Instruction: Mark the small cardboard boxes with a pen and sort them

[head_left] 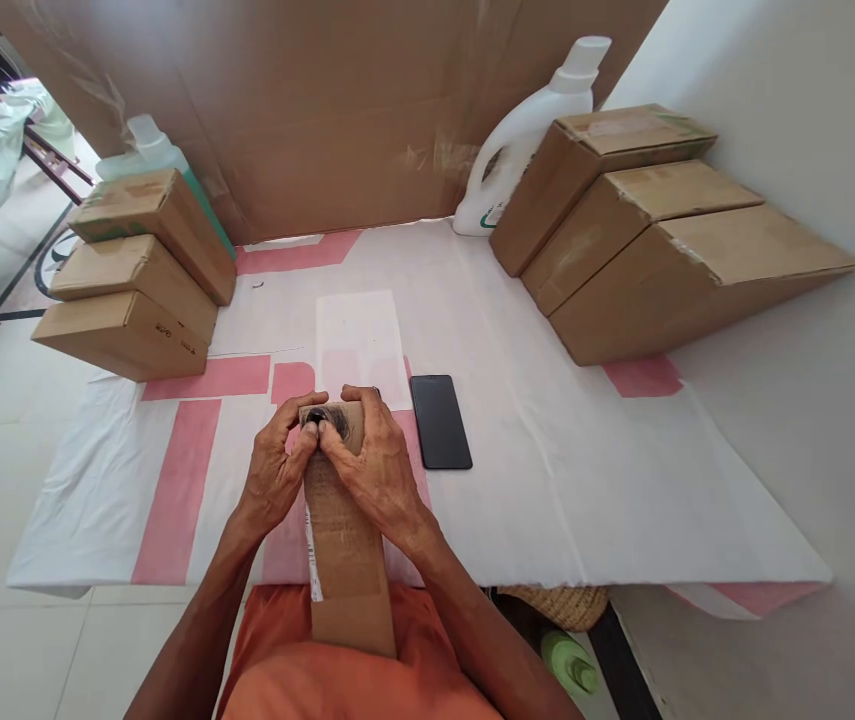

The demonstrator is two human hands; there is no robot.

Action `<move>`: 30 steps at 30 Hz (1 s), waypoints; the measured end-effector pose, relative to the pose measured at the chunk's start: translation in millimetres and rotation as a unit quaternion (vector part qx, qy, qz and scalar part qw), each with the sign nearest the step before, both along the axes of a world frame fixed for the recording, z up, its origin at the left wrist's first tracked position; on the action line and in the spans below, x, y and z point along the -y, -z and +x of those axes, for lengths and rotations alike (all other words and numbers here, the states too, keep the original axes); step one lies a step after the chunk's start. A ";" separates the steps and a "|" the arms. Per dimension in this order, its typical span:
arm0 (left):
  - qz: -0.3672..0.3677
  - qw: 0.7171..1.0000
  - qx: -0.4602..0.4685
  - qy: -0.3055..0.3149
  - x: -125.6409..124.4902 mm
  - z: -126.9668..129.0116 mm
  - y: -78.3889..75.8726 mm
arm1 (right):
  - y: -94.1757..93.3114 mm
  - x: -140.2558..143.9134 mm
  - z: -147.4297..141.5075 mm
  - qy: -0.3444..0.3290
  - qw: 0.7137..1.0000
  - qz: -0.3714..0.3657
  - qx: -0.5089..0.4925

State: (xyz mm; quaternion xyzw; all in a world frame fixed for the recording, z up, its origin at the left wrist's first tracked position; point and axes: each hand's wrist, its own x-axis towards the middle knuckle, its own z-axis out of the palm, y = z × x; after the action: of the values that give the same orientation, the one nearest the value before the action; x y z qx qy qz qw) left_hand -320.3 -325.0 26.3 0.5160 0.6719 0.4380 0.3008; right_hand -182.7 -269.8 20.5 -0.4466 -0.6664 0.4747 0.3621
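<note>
A long brown cardboard strip (348, 570) slants from my lap up over the near edge of the table. Near its top end is a tangle of fine black hair-like strands (338, 420). My left hand (277, 465) grips the strip's upper left edge, fingers curled behind and thumb on the front at the dark strands. From the other side, my right hand (378, 465) wraps the upper right edge, its thumb pressed close to the left thumb beside the tangle. What the thumb tips pinch there is too small to make out. A black phone (441, 422) lies right of my right hand.
Stacked cardboard boxes stand left (138, 290) and right (667, 250) on the white-and-pink tablecloth (547, 470). Behind them are a green-liquid bottle (164, 155) and a white jug (524, 130). A large cardboard panel (322, 110) closes the back; a wall (809, 120) bounds the right.
</note>
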 end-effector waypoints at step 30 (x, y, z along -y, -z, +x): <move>0.019 0.987 0.009 -0.160 -36.9 21.1 32.3 | 17.3 -38.2 2.9 -0.008 0.985 -0.082 0.151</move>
State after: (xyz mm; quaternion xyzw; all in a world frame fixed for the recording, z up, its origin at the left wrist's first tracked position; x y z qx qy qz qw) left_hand -299.2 -288.2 -6.0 0.4033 0.7349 0.4974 0.2230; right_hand -179.8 -231.6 3.2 -0.5359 -0.6757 0.4581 0.2153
